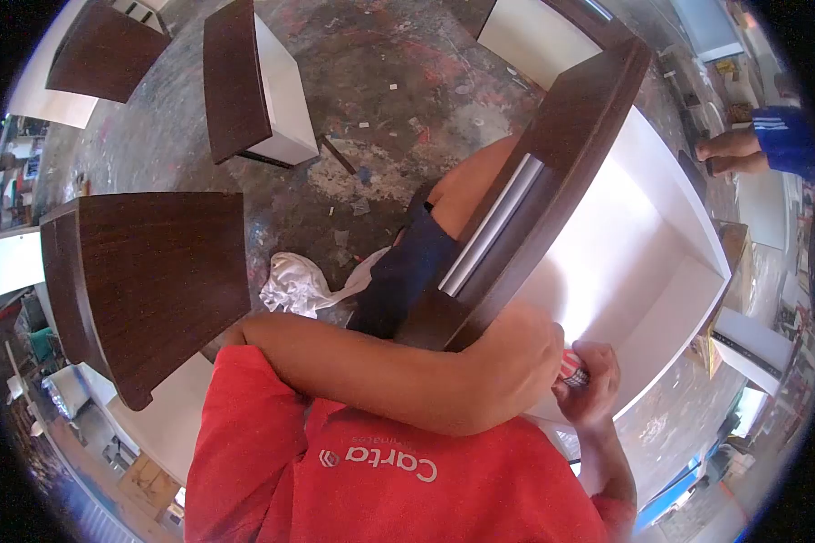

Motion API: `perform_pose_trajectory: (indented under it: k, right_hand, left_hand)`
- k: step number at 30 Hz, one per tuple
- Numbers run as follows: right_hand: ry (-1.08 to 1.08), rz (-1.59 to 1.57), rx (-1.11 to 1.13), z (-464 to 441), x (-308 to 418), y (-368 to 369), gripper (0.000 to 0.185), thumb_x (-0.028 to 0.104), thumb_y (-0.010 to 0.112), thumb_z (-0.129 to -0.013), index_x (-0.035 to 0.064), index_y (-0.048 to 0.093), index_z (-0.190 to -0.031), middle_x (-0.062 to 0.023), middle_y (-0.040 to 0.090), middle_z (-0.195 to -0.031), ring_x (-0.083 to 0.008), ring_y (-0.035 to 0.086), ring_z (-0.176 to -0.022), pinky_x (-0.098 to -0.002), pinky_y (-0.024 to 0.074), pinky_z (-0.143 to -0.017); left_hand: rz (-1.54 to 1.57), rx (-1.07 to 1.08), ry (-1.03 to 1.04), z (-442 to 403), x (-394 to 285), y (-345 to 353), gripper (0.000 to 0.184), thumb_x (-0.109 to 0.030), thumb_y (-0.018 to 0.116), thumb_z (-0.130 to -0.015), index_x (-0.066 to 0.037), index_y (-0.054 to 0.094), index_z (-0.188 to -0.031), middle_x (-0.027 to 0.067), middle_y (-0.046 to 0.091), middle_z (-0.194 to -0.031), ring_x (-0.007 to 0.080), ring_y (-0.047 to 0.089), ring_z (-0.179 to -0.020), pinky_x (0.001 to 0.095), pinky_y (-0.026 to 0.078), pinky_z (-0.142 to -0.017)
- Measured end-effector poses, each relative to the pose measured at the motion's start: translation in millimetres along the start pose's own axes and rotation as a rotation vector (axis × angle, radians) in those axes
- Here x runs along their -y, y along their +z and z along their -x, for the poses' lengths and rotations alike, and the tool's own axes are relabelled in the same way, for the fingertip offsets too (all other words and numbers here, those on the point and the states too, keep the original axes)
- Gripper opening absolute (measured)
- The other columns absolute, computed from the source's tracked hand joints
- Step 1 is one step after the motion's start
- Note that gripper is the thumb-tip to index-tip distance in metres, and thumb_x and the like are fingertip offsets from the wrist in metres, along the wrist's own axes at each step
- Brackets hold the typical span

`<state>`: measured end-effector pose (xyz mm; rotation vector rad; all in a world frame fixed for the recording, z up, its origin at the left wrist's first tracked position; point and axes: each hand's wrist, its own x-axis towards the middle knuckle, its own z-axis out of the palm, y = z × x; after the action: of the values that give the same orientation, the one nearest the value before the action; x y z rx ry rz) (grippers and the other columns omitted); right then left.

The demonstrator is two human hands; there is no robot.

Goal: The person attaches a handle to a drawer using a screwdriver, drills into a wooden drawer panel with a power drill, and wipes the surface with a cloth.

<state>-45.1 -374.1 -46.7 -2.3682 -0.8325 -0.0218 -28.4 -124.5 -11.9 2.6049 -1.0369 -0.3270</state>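
A drawer with a dark brown wooden front [598,100] and a white box interior [647,226] leans across my lap. A long silver handle [493,226] is fixed to that front. My right hand [593,380] wraps its fingers round a small red-and-white container [571,368] at the near edge of the drawer box. My left arm crosses my body, and my left hand [530,339] is closed right beside the container. Its fingertips are hidden, so what they grip does not show.
More brown-fronted drawers stand around me: one close on the left [163,281], another ahead [235,81]. A white cloth [294,282] lies on the stained floor [362,90]. At the right, a person in blue [783,140] is partly visible.
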Motion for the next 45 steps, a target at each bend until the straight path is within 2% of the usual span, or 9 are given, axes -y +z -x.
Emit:
perform_pose_trajectory:
  k: [2, 8, 17, 21, 27, 34, 37, 40, 45]
  right_hand:
    - [-0.070, 0.108, 0.067, 11, -15, 1, 0.064, 0.056, 0.073, -0.097, 0.0027, 0.059, -0.130, -0.0140, 0.065, -0.093, -0.0198, 0.065, -0.078, -0.0354, 0.0489, -0.065]
    - [1.186, -1.127, 0.365, 4, 5, -15, 0.072, 0.068, 0.065, -0.097, 0.0001, 0.064, -0.120, -0.0063, 0.061, -0.087, -0.0182, 0.059, -0.070, -0.0355, 0.0484, -0.063]
    - [-0.126, 0.116, 0.007, -3, -12, -4, 0.060, 0.049, 0.085, -0.087, 0.0034, 0.065, -0.122, -0.0123, 0.065, -0.103, -0.0267, 0.067, -0.078, -0.0387, 0.0566, -0.069]
    - [0.002, -0.009, 0.096, -5, -9, -4, 0.054, 0.049, 0.076, -0.096, 0.0014, 0.067, -0.121, -0.0146, 0.070, -0.098, -0.0283, 0.071, -0.080, -0.0378, 0.0589, -0.071]
    - [1.210, -0.994, 0.407, -27, 12, -27, 0.070, 0.061, 0.049, -0.108, -0.0054, 0.062, -0.123, -0.0104, 0.068, -0.087, -0.0201, 0.068, -0.076, -0.0345, 0.0577, -0.072]
    - [-0.045, -0.025, 0.076, -26, 7, -5, 0.059, 0.016, 0.092, -0.076, 0.0082, 0.061, -0.126, -0.0136, 0.069, -0.103, -0.0286, 0.071, -0.079, -0.0368, 0.0587, -0.070]
    - [-0.162, 0.165, 0.047, -16, 0, -2, 0.053, 0.016, 0.091, -0.076, 0.0070, 0.063, -0.121, -0.0141, 0.071, -0.100, -0.0330, 0.071, -0.080, -0.0397, 0.0592, -0.069]
    - [-0.087, -0.027, 0.142, -13, -2, 2, 0.044, 0.028, 0.086, -0.087, 0.0059, 0.065, -0.119, -0.0099, 0.071, -0.095, -0.0259, 0.069, -0.075, -0.0356, 0.0559, -0.062]
    - [0.852, -1.020, 0.439, -13, 6, -16, 0.047, 0.044, 0.074, -0.098, 0.0036, 0.064, -0.120, -0.0058, 0.067, -0.087, -0.0188, 0.065, -0.070, -0.0289, 0.0503, -0.057]
  left_hand:
    - [0.041, 0.014, 0.006, 0, 0, 1, 0.021, -0.025, 0.058, -0.095, -0.006, 0.067, -0.101, 0.0101, 0.069, -0.088, 0.0242, 0.070, -0.082, 0.0404, 0.052, -0.070]
    - [0.099, 0.004, -0.054, 0, -4, 4, 0.022, -0.024, 0.058, -0.096, -0.005, 0.067, -0.102, 0.0097, 0.069, -0.089, 0.0238, 0.070, -0.083, 0.0403, 0.052, -0.070]
    - [0.011, -0.008, -0.013, -1, 2, 6, 0.022, -0.026, 0.058, -0.095, -0.006, 0.067, -0.099, 0.0079, 0.067, -0.086, 0.0231, 0.067, -0.081, 0.0404, 0.049, -0.068]
    - [0.031, 0.008, -0.010, -2, 1, 2, 0.022, -0.025, 0.058, -0.095, -0.006, 0.067, -0.099, 0.0088, 0.067, -0.086, 0.0235, 0.068, -0.080, 0.0412, 0.050, -0.066]
    - [0.109, -0.024, -0.042, -3, 0, 1, 0.021, -0.024, 0.058, -0.096, -0.005, 0.068, -0.099, 0.0092, 0.068, -0.086, 0.0239, 0.068, -0.081, 0.0418, 0.050, -0.066]
    - [0.020, 0.033, -0.011, -3, 0, 3, 0.021, -0.024, 0.059, -0.094, -0.006, 0.068, -0.099, 0.0086, 0.069, -0.087, 0.0226, 0.068, -0.081, 0.0390, 0.049, -0.068]
    - [-0.009, -0.046, 0.035, 1, 4, 0, 0.020, -0.025, 0.060, -0.093, -0.007, 0.068, -0.097, 0.0080, 0.069, -0.086, 0.0222, 0.067, -0.080, 0.0389, 0.048, -0.068]
    - [0.069, 0.047, -0.012, -3, -1, 1, 0.021, -0.025, 0.059, -0.094, -0.007, 0.069, -0.097, 0.0080, 0.069, -0.087, 0.0223, 0.068, -0.081, 0.0394, 0.049, -0.067]
    - [0.135, 0.057, 0.010, -3, 0, -2, 0.021, -0.024, 0.059, -0.093, -0.006, 0.070, -0.098, 0.0085, 0.070, -0.087, 0.0226, 0.070, -0.081, 0.0397, 0.050, -0.066]
